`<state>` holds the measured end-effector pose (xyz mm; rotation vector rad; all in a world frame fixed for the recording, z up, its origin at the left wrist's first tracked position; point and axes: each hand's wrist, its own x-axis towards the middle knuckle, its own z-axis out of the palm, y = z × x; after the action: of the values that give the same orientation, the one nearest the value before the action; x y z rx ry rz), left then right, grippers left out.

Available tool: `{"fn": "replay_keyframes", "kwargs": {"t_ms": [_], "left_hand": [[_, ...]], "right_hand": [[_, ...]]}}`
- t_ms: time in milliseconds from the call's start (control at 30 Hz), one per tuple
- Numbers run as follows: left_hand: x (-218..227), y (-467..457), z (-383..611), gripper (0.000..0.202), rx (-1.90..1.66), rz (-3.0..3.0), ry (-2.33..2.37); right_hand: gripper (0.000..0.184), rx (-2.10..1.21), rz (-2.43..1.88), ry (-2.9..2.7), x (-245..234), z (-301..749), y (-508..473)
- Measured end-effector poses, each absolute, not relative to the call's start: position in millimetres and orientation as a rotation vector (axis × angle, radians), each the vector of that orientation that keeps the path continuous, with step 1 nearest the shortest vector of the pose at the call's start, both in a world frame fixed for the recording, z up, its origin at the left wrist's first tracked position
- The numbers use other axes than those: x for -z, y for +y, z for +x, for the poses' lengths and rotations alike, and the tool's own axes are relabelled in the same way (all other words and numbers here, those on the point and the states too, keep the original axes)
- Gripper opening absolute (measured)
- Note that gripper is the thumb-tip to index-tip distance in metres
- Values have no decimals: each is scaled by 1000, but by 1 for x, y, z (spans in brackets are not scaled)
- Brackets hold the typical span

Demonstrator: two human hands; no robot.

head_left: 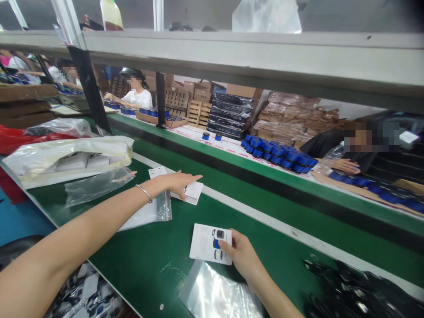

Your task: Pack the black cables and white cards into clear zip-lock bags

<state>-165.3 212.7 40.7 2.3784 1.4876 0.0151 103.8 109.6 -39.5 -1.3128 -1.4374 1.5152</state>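
My right hand grips a white printed leaflet by its right edge, thumb on top. Pictures of a small round device in black, blue and white are printed on it. Beneath and nearer to me lies a clear plastic bag. My left hand is stretched out over another white leaflet, fingers extended and thumb apart. The thumb appears to touch that leaflet. Beside the left wrist are a white card and a clear zip bag with white paper under it.
A large white bag of leaflets lies at the left. Black cables are heaped at the right. Blue round devices stand along the far ledge. A shelf crosses above. Co-workers sit opposite; one co-worker's hand is at the right.
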Motion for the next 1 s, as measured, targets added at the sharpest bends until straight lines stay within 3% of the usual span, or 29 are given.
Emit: {"fn": "replay_keyframes", "kwargs": {"t_ms": [1000], "left_hand": [[-59,215,-176,52,35,2444,1472]], "right_hand": [[24,-1591,-1284,-1370,46,106,114]]}}
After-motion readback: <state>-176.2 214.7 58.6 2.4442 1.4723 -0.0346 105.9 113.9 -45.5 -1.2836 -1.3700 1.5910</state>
